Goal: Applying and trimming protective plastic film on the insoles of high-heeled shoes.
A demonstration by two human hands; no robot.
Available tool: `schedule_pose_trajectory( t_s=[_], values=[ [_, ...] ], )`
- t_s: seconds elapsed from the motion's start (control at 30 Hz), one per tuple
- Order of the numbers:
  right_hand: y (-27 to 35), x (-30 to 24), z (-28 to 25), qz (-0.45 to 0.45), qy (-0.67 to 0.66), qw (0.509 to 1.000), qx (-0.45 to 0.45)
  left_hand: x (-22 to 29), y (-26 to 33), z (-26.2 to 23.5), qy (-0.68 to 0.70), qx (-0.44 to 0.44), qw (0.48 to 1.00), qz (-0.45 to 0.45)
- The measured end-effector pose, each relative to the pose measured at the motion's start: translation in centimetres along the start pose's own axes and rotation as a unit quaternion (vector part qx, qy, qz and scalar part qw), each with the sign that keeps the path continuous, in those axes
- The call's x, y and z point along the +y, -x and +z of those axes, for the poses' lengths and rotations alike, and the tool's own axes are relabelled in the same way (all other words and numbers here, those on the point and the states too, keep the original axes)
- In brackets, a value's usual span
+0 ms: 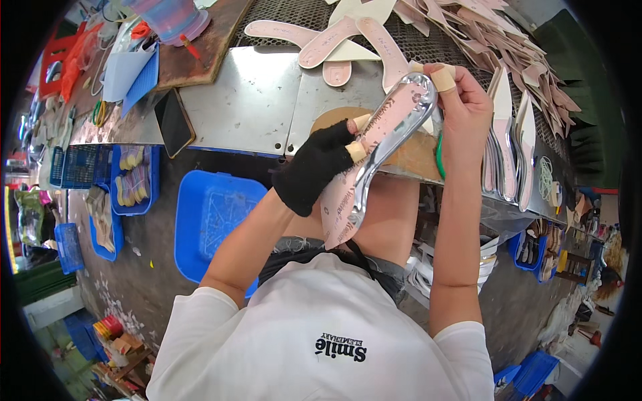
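A long pink shoe insole (pixel 388 127) with a shiny silver edge is held up slantwise before me. It is rounded at the upper end and pointed at the lower one. My left hand (pixel 309 164), in a black fingerless glove, grips its middle; tape covers the fingertips. At the rounded end, my right hand (pixel 465 100) pinches the silver edge between taped thumb and fingers. Behind it, a round tan board (pixel 408 152) lies at the bench's near edge. Several loose pink insoles (pixel 328 43) overlap on the bench just beyond.
Pink insoles are piled (pixel 495 47) at the far right, with silver-edged ones (pixel 521 147) stacked nearer. On the metal bench (pixel 241 87) lie a phone (pixel 174 123) and a clear plastic container (pixel 170 17). A blue bin (pixel 217 190) stands below, left of my legs.
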State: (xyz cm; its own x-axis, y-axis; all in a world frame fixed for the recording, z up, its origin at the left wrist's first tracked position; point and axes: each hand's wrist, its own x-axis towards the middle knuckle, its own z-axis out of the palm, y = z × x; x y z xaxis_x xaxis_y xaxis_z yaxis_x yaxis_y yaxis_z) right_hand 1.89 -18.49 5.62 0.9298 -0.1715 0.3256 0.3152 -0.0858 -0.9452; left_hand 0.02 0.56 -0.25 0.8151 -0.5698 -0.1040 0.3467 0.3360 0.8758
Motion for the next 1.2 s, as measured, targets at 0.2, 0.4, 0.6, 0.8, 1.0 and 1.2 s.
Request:
schedule_pose_trajectory(
  t_s=[0.2,0.4,0.6,0.8,1.0,1.2],
  values=[
    [-0.4,1.8,-1.6,0.027,-0.033,0.998,0.037,0.1,0.0,-0.2,-0.191,0.039,0.978,0.080],
    [0.6,2.9,-0.5,0.004,0.024,0.997,0.075,0.3,0.3,0.9,-0.396,0.014,0.915,0.072],
    [1.1,1.0,1.8,-0.142,0.346,0.926,0.043,-0.2,0.5,1.0,-0.549,0.056,0.801,0.234],
    [-1.0,1.9,-1.1,0.159,0.209,0.965,-0.016,1.2,1.0,0.6,-0.487,0.012,0.870,0.074],
    [0.0,1.2,0.6,-0.132,0.327,0.933,0.080,1.8,2.0,0.8,-0.307,0.009,0.951,0.038],
    [-2.7,-0.2,-2.5,0.101,0.072,0.991,-0.054,2.6,2.7,-0.2,-0.311,0.002,0.951,0.006]
  ],
)
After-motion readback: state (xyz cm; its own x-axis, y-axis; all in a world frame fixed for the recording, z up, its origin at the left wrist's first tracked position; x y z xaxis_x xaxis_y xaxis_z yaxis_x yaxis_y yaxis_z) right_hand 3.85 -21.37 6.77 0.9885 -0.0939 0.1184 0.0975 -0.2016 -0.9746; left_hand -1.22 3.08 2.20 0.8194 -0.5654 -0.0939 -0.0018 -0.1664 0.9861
